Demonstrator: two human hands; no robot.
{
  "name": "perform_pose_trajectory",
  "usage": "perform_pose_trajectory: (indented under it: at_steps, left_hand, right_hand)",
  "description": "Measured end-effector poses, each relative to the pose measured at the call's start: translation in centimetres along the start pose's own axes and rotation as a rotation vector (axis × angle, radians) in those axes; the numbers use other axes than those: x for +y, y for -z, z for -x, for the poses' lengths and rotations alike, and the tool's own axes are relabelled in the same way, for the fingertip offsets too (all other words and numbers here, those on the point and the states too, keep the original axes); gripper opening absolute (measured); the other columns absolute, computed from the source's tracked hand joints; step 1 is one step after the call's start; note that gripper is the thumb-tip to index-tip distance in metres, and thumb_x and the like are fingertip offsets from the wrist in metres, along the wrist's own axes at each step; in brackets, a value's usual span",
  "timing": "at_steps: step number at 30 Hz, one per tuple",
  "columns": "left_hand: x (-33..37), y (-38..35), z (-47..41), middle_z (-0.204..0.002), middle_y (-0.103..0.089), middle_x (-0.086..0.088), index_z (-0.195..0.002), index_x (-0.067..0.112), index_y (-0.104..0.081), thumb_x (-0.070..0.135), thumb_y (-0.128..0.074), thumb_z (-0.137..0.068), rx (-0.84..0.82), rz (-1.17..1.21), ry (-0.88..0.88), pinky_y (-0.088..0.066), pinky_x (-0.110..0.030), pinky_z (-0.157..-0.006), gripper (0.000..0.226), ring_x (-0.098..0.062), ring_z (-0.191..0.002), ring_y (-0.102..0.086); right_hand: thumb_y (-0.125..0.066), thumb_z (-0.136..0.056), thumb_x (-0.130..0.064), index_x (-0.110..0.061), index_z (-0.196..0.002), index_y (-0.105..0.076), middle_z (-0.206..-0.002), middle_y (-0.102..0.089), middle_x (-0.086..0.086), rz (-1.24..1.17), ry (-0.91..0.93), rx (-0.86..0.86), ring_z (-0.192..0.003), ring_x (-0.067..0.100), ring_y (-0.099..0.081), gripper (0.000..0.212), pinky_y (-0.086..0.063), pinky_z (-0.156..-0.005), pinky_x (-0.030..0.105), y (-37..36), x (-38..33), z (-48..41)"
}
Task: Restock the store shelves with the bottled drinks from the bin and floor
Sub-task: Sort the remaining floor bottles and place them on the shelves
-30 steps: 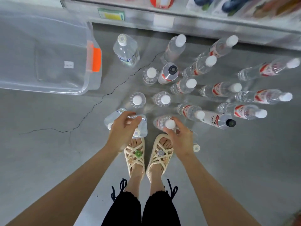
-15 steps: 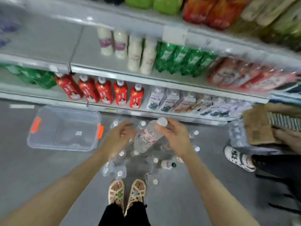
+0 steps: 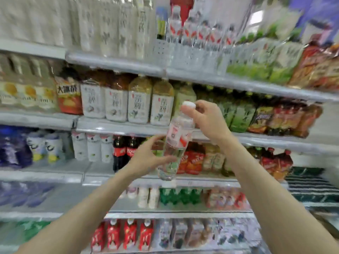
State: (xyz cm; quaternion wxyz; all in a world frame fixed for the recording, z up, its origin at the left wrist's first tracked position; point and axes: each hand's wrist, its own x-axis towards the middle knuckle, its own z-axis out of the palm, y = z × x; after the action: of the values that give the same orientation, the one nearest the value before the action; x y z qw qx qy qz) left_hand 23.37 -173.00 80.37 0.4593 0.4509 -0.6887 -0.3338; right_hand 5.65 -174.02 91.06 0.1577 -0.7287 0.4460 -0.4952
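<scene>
1. Fingers point(image 3: 186, 112) of the right hand point(image 3: 207, 121) are pinching the bottle point(image 3: 177, 142) at its neck.
2. Left hand point(image 3: 146, 160) is cupping its lower body, thumb across the front.
3. Picked off the floor a second ago, the bottle is now hanging tilted before the middle shelves point(image 3: 117, 128).
4. Matching water point(image 3: 198, 33) is standing higher up, probably the spot it is heading for.

Head view, close, facing shelves point(image 3: 117, 129)
</scene>
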Motion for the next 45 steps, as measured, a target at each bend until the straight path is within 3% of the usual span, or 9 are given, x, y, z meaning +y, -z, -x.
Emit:
perform_pose_trajectory:
  at_steps: [4, 6, 8, 11, 15, 17, 22, 33, 45]
  left_hand:
    - [6.1, 1.8, -2.0, -0.107, -0.061, 0.009, -0.119, 0.031, -0.050, 0.031, -0.082, -0.069, 0.038, 0.018, -0.131, -0.054, -0.017, -0.067, 0.060, -0.008, -0.095, -0.061]
    - [8.4, 2.6, -3.2, -0.104, -0.063, 0.011, -0.117, 0.031, -0.051, 0.035, -0.082, -0.068, 0.082, -0.010, -0.190, -0.053, -0.021, -0.073, 0.058, -0.006, -0.093, -0.060]
    - [10.3, 3.3, -4.4, -0.101, -0.064, 0.014, -0.117, 0.028, -0.055, 0.039, -0.082, -0.066, 0.124, -0.051, -0.249, -0.049, -0.021, -0.077, 0.059, -0.002, -0.089, -0.059]
    - [13.2, 4.2, -6.5, -0.097, -0.066, 0.013, -0.112, 0.024, -0.060, 0.032, -0.085, -0.064, 0.181, -0.062, -0.280, -0.042, -0.014, -0.070, 0.054, 0.001, -0.083, -0.058]
    - [16.5, 5.2, -10.0, -0.098, -0.067, 0.008, -0.114, 0.016, -0.061, 0.023, -0.082, -0.069, 0.185, -0.058, -0.316, -0.052, -0.027, -0.082, 0.050, -0.008, -0.089, -0.063]
    - [17.7, 5.6, -12.0, -0.097, -0.066, 0.007, -0.110, 0.016, -0.061, 0.021, -0.081, -0.071, 0.211, -0.047, -0.341, -0.052, -0.029, -0.083, 0.044, -0.010, -0.088, -0.062]
    - [19.1, 6.6, -18.2, -0.103, -0.067, 0.004, -0.110, 0.017, -0.059, 0.023, -0.083, -0.068, 0.248, -0.032, -0.379, -0.052, -0.029, -0.085, 0.049, -0.013, -0.094, -0.065]
    - [16.7, 7.3, -30.0, -0.099, -0.063, 0.005, -0.105, 0.022, -0.060, 0.018, -0.082, -0.071, 0.299, 0.022, -0.299, -0.047, -0.025, -0.072, 0.041, -0.011, -0.091, -0.059]
    - [13.4, 8.7, -36.1, -0.099, -0.069, -0.001, -0.102, 0.020, -0.066, 0.017, -0.075, -0.079, 0.241, -0.004, -0.210, -0.051, -0.043, -0.083, 0.024, -0.019, -0.087, -0.062]
  right_hand:
    - [-0.064, -0.087, -0.045, 0.001, -0.074, -0.061, -0.061, -0.052, 0.007, 0.034, 0.112, 0.027, -0.056, 0.010, -0.046, 0.048, -0.036, -0.053, 0.019, 3.2, -5.9, -3.7]
    - [-0.064, -0.088, -0.043, -0.006, -0.065, -0.058, -0.051, -0.050, -0.003, 0.052, 0.183, 0.058, -0.050, 0.004, -0.044, 0.044, -0.039, -0.052, 0.017, 4.3, -8.2, -5.2]
    - [-0.067, -0.086, -0.042, -0.006, -0.061, -0.055, -0.047, -0.043, -0.011, 0.045, 0.232, 0.088, -0.051, 0.009, -0.044, 0.045, -0.052, -0.058, 0.035, 5.2, -9.8, -6.7]
    - [-0.069, -0.084, -0.045, 0.012, -0.075, -0.059, -0.057, -0.048, 0.006, 0.042, 0.290, 0.115, -0.058, 0.023, -0.048, 0.058, -0.054, -0.066, 0.055, 6.6, -11.4, -8.8]
    - [-0.068, -0.086, -0.036, 0.001, -0.098, -0.064, -0.093, -0.068, 0.013, -0.007, 0.297, 0.046, -0.081, 0.028, -0.067, 0.040, -0.060, -0.069, 0.038, 9.1, -12.7, -11.5]
    - [-0.068, -0.087, -0.031, -0.008, -0.116, -0.057, -0.105, -0.067, 0.006, -0.037, 0.243, -0.053, -0.088, 0.018, -0.068, 0.038, -0.060, -0.068, 0.028, 10.0, -12.2, -13.0]
    - [-0.065, -0.089, -0.032, -0.026, -0.145, -0.035, -0.112, -0.066, -0.001, -0.085, 0.150, -0.179, -0.094, 0.020, -0.069, 0.063, -0.060, -0.078, 0.038, 10.8, -8.9, -17.8]
    - [-0.060, -0.094, -0.019, -0.024, -0.146, -0.035, -0.101, -0.069, -0.001, -0.202, 0.182, -0.166, -0.072, 0.010, -0.067, 0.058, -0.055, -0.060, 0.024, 8.5, -3.8, -28.1]
    - [-0.060, -0.093, -0.029, -0.026, -0.146, -0.034, -0.123, -0.063, 0.006, -0.188, 0.081, -0.140, -0.096, 0.021, -0.066, 0.060, -0.059, -0.076, 0.038, 4.3, 1.4, -35.1]
